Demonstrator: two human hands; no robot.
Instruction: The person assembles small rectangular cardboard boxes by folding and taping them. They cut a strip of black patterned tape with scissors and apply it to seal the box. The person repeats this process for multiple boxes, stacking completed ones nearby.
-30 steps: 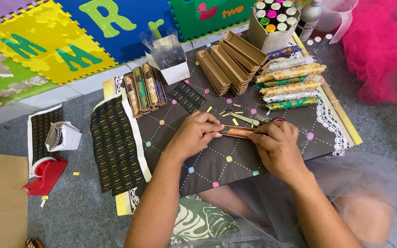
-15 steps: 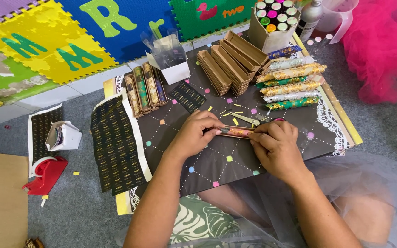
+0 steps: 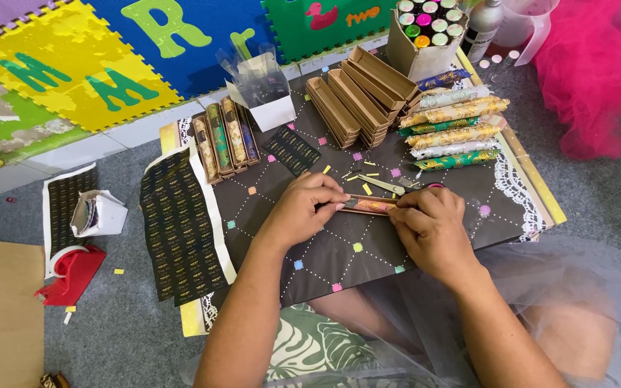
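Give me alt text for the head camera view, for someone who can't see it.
Seen from above, a person's left hand and right hand press a slim patterned stick flat on a dark board with coloured squares. Behind lie scissors, stacked narrow brown boxes and wrapped patterned sticks; a red tape dispenser sits at left.

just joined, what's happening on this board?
A person sits at a dark board dotted with coloured squares. The left hand and right hand grip a slim patterned stick from either end, flat on the board. Small scissors and yellow paper scraps lie just beyond it. Further back are stacked brown boxes, a row of wrapped sticks and sheets of dark labels at the left.
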